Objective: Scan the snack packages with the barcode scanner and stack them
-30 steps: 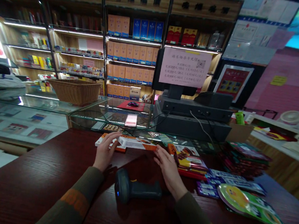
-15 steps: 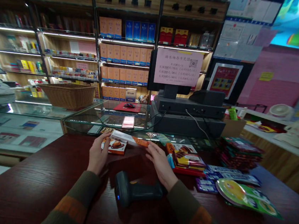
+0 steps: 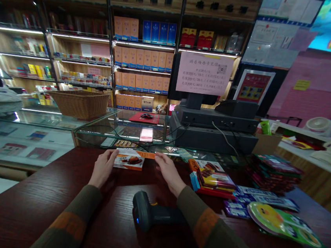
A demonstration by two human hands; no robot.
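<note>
A flat orange-and-white snack box (image 3: 147, 155) is held level between my two hands at the far side of the brown counter. My left hand (image 3: 103, 168) grips its left end, and my right hand (image 3: 168, 172) has its fingertips closed on the right end. Just below and in front of it sits another white-and-orange snack box (image 3: 129, 161) with a brown dessert picture, partly touching or overlapped by the held one; I cannot tell which. Nearer to me a black barcode scanner (image 3: 152, 212) with a small blue light lies on the counter, its handle partly under my right forearm.
Right of my hands stand a pile of snack boxes (image 3: 211, 178), purple-and-blue packets (image 3: 264, 199), a green package (image 3: 285, 223) and a dark stack of packs (image 3: 275, 172). Beyond are a glass case (image 3: 108, 130), a till (image 3: 211, 138) and a wicker basket (image 3: 80, 104).
The held snack box has gone from raised and tilted to lower and level behind the other box. My left hand moved slightly left, and the view turned a little left.
</note>
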